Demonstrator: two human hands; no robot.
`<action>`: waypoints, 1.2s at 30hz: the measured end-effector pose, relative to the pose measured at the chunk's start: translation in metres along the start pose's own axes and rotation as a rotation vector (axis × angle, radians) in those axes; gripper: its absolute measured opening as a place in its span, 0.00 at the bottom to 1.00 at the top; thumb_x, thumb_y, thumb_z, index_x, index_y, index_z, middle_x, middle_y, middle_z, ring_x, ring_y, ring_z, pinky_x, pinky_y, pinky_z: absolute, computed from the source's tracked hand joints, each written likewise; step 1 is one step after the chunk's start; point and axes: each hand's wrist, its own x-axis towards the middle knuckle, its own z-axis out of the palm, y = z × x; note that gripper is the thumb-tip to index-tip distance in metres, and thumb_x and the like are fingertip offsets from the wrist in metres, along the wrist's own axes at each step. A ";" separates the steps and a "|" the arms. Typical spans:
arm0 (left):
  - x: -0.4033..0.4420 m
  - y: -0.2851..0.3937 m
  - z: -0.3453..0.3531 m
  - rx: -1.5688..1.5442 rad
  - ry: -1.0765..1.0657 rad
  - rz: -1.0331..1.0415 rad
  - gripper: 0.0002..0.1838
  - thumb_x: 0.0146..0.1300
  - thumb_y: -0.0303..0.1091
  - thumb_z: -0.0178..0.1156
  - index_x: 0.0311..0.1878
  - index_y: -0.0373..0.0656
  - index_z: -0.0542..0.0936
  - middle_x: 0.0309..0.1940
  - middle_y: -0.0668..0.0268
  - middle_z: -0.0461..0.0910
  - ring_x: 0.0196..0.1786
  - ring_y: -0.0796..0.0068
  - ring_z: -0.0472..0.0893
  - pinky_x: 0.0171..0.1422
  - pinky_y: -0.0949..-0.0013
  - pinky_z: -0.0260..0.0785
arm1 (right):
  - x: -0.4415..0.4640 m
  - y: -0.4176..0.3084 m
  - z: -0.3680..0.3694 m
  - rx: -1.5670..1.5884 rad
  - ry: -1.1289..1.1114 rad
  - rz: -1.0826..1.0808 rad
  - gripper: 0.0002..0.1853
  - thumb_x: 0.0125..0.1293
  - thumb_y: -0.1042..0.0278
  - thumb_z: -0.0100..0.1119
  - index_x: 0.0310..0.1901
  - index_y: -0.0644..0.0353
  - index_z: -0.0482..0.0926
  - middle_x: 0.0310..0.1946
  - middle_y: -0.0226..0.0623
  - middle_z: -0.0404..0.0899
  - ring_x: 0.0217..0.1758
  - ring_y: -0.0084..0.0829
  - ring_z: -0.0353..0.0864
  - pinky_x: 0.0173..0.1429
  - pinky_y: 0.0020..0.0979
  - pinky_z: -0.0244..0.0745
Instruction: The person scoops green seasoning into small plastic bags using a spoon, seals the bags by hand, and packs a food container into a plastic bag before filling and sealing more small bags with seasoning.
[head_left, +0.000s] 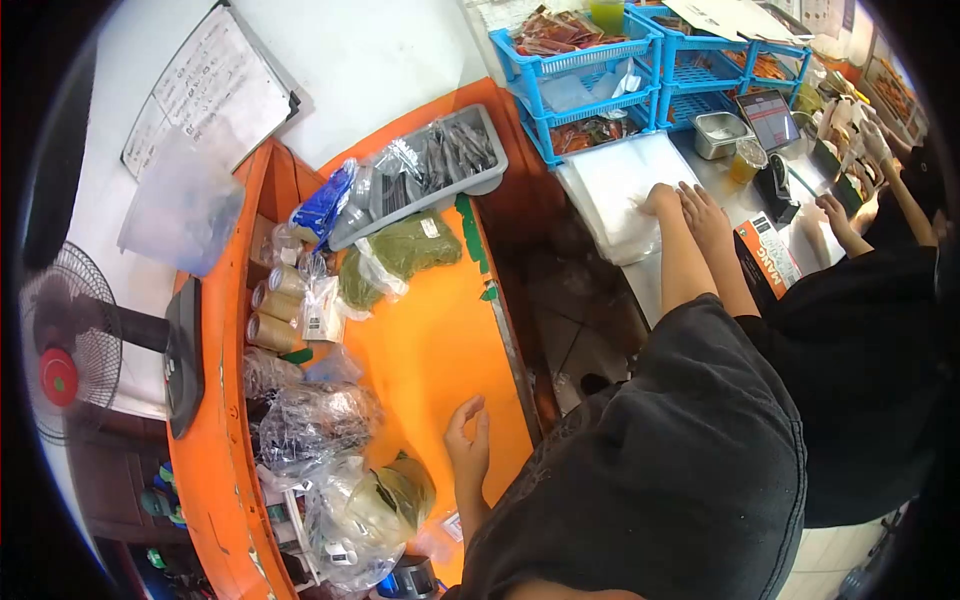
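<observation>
Holds left hand [466,441] wide near orange bench's [425,355] right edge, right hand [661,199] on plastic bags [607,190] at steel bench's [643,286] left edge, grip unclear

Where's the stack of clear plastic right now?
In the head view's upper right, the stack of clear plastic lies on the metal counter beside the blue racks.

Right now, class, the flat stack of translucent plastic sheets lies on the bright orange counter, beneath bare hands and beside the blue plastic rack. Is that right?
Not the counter: the head view shows the flat stack of translucent plastic sheets on the silver metal table, beneath bare hands and beside the blue plastic rack.
</observation>
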 end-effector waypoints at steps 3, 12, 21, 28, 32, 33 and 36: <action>-0.003 -0.011 -0.004 0.029 0.000 -0.014 0.14 0.63 0.31 0.58 0.50 0.33 0.79 0.47 0.55 0.82 0.53 0.63 0.80 0.61 0.63 0.68 | 0.002 -0.006 -0.007 -0.022 -0.090 -0.005 0.26 0.45 0.51 0.73 0.41 0.63 0.84 0.47 0.51 0.81 0.51 0.46 0.82 0.55 0.38 0.77; 0.001 -0.005 0.001 0.036 0.017 0.004 0.14 0.62 0.29 0.59 0.49 0.33 0.79 0.46 0.53 0.82 0.53 0.60 0.80 0.61 0.62 0.68 | -0.014 -0.001 0.002 -0.006 0.126 -0.107 0.14 0.56 0.66 0.57 0.41 0.64 0.83 0.45 0.53 0.82 0.49 0.52 0.82 0.52 0.41 0.79; 0.006 0.006 -0.001 0.033 0.049 0.010 0.13 0.62 0.28 0.58 0.48 0.32 0.79 0.45 0.55 0.82 0.51 0.64 0.80 0.60 0.64 0.69 | 0.033 -0.014 -0.113 -0.143 0.188 -0.262 0.17 0.61 0.62 0.47 0.38 0.63 0.84 0.44 0.52 0.82 0.48 0.53 0.82 0.55 0.46 0.75; 0.062 0.050 0.040 -0.165 0.267 0.257 0.22 0.61 0.31 0.63 0.56 0.31 0.72 0.53 0.55 0.76 0.59 0.63 0.74 0.66 0.62 0.62 | -0.190 -0.080 -0.298 0.796 0.546 -0.607 0.20 0.72 0.59 0.47 0.31 0.70 0.75 0.22 0.54 0.72 0.24 0.40 0.68 0.34 0.40 0.66; 0.095 0.140 0.076 0.116 0.360 0.680 0.44 0.52 0.37 0.72 0.68 0.34 0.60 0.68 0.47 0.59 0.72 0.55 0.57 0.75 0.54 0.45 | -0.249 -0.103 -0.257 0.620 -0.165 -0.889 0.21 0.72 0.57 0.50 0.29 0.68 0.78 0.26 0.45 0.81 0.27 0.29 0.73 0.35 0.34 0.69; 0.100 0.153 0.073 0.273 0.166 0.727 0.42 0.53 0.39 0.71 0.67 0.34 0.61 0.65 0.45 0.63 0.69 0.55 0.63 0.72 0.53 0.51 | -0.250 -0.104 -0.248 0.699 -0.356 -0.910 0.20 0.73 0.56 0.49 0.33 0.67 0.78 0.28 0.42 0.82 0.30 0.28 0.75 0.37 0.33 0.72; 0.116 0.147 0.081 -0.058 -0.677 0.258 0.28 0.62 0.42 0.65 0.61 0.38 0.69 0.43 0.53 0.80 0.42 0.62 0.82 0.51 0.60 0.74 | -0.225 -0.104 -0.222 1.466 -0.896 -0.778 0.19 0.74 0.52 0.47 0.47 0.62 0.75 0.39 0.34 0.82 0.40 0.26 0.79 0.45 0.30 0.75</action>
